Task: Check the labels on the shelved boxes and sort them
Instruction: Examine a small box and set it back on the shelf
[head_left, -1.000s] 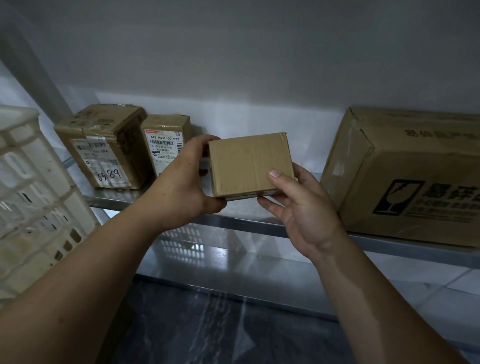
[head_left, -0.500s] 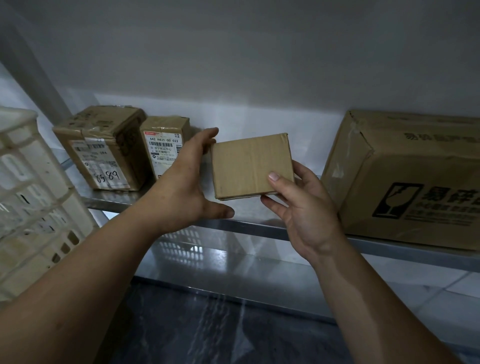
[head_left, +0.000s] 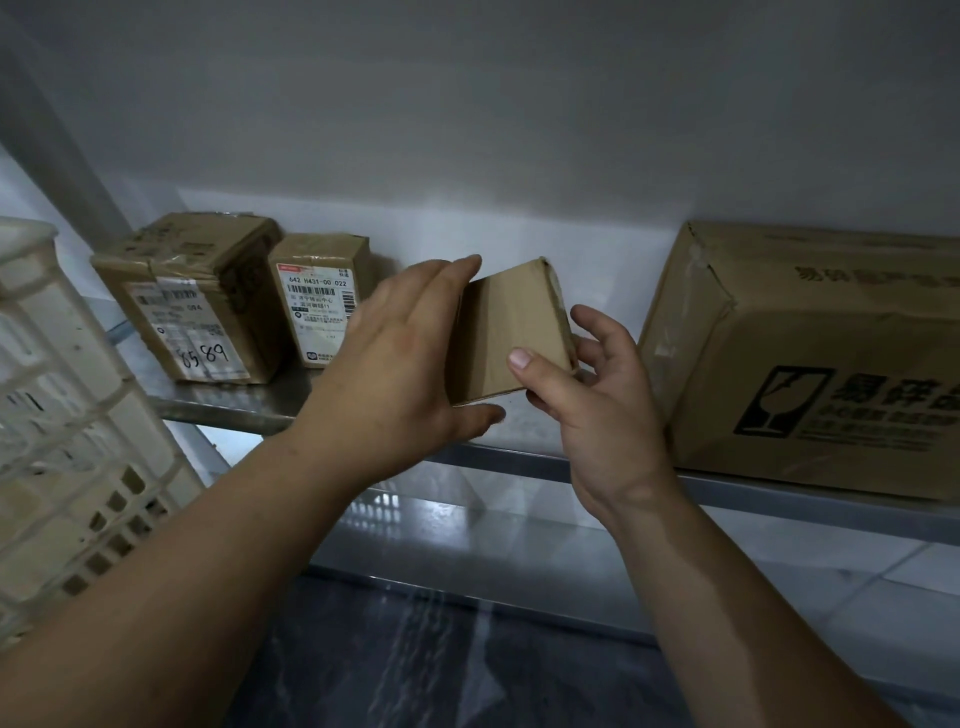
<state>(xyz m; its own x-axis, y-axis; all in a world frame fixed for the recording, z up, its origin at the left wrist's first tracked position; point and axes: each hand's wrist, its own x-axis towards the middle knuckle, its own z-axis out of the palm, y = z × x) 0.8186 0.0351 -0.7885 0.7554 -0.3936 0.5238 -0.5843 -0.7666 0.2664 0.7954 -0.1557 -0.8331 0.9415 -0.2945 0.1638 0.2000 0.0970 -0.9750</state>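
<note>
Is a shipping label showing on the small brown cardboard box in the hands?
No, the small brown cardboard box shows only bare cardboard toward the camera.

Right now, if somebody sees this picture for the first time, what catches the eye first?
The small plain cardboard box in the middle, held over the metal shelf: the right hand pinches its lower corner, the left hand, fingers straight, touches its left side. At right, a large carton with a broken-glass mark sits on the shelf; at left stand two labelled parcels.

Your metal shelf (head_left: 223, 410) bears a large carton (head_left: 831, 364); well to the carton's left stand a narrow labelled box (head_left: 322, 299) and, farther, a taped box (head_left: 192, 296).
</note>
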